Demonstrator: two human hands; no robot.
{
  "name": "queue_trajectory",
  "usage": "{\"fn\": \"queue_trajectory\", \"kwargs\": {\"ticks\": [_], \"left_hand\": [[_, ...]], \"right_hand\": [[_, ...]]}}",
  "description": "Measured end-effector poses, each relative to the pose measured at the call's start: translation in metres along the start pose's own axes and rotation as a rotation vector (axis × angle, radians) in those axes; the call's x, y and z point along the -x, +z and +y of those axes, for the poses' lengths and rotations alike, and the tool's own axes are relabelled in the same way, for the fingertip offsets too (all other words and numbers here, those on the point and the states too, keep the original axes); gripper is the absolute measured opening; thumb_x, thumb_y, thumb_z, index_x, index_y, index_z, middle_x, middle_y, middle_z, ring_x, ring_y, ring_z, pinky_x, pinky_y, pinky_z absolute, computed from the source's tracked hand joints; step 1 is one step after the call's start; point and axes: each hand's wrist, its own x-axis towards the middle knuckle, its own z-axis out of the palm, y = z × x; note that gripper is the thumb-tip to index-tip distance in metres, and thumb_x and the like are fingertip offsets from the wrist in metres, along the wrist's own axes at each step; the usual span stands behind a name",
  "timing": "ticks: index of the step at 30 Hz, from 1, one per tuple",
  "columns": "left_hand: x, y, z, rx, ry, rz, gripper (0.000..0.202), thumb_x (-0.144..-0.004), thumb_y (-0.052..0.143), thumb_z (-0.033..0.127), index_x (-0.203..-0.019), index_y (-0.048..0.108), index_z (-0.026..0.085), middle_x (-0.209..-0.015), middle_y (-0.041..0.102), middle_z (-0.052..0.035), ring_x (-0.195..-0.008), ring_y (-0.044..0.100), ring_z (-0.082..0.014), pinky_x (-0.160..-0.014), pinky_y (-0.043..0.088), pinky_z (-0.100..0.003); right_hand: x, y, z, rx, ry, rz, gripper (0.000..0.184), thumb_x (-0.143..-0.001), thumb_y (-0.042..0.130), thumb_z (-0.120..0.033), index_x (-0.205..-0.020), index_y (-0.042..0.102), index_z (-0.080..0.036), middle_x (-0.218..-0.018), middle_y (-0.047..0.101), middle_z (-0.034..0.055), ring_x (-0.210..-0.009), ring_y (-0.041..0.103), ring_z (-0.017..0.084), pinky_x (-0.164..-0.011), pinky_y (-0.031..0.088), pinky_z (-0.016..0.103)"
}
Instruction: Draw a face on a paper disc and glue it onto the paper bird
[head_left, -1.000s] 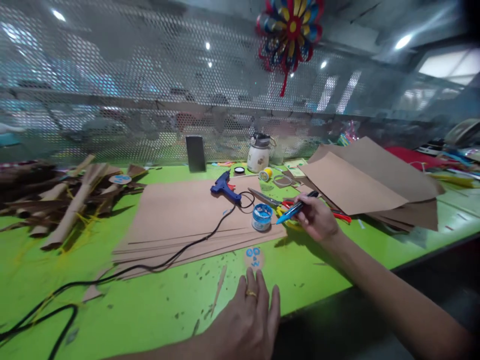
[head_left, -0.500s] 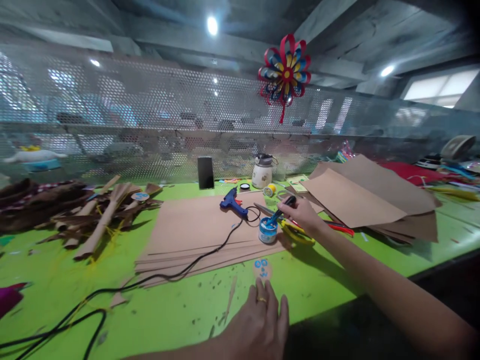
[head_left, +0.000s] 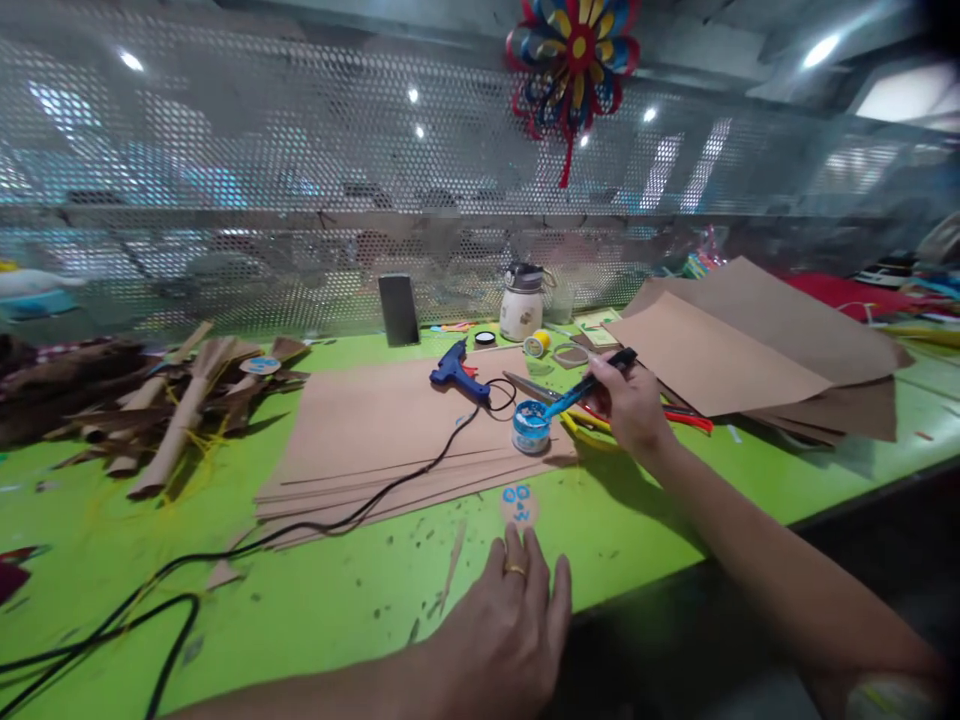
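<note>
My right hand (head_left: 634, 410) grips a blue-tipped brush with a black handle (head_left: 589, 385), its tip just above a small round pot of blue paint (head_left: 531, 426). The pot stands on the near right corner of a stack of brown card sheets (head_left: 375, 440). My left hand (head_left: 506, 625) rests palm down on the green table (head_left: 315, 610), fingers together, with a ring on one finger. Its fingertips touch a small brown card disc (head_left: 519, 504) painted with blue marks.
A blue glue gun (head_left: 456, 373) lies on the sheets, its black cord (head_left: 225, 555) trailing to the left front. Scissors (head_left: 536, 390) lie behind the pot. More brown sheets (head_left: 750, 350) are piled at right, rolled paper pieces (head_left: 165, 420) at left. A jar (head_left: 520, 302) stands by the mesh screen.
The brush tip was dipped in the paint pot half a second ago and is now lifted just above it. My left hand has stayed by the disc.
</note>
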Motion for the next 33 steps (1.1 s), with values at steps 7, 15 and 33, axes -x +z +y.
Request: {"fn": "queue_trajectory", "kwargs": {"ticks": [7,15,33], "left_hand": [[0.0,0.003,-0.001,-0.018,0.013,-0.003,0.051,-0.088,0.036,0.019,-0.132,0.042,-0.006,-0.115,0.058,-0.0354,-0.107,0.059,-0.0469,-0.081,0.05,-0.054],[0.0,0.001,-0.001,-0.017,0.025,-0.005,0.049,-0.09,0.034,0.017,-0.132,0.042,-0.006,-0.116,0.057,-0.0365,-0.107,0.059,-0.0476,-0.081,0.051,-0.053],[-0.001,-0.005,-0.002,0.042,-0.004,-0.059,0.051,-0.09,0.037,0.021,-0.134,0.04,-0.005,-0.119,0.055,-0.037,-0.111,0.057,-0.0452,-0.084,0.048,-0.055]], "right_hand": [[0.001,0.002,0.001,0.105,-0.011,-0.02,0.032,-0.077,0.069,-0.049,-0.077,0.056,-0.02,-0.043,0.052,-0.0061,-0.035,0.042,0.009,-0.034,0.031,0.022],[0.003,0.0,-0.003,0.142,-0.095,-0.005,0.025,-0.08,0.068,-0.042,-0.078,0.058,-0.02,-0.046,0.052,-0.0058,-0.038,0.044,0.009,-0.038,0.035,0.022],[0.014,0.0,-0.02,-0.122,-0.063,0.124,0.02,-0.076,0.069,-0.038,-0.072,0.057,-0.023,-0.054,0.053,-0.0039,-0.037,0.044,0.009,-0.032,0.029,0.023]]}}
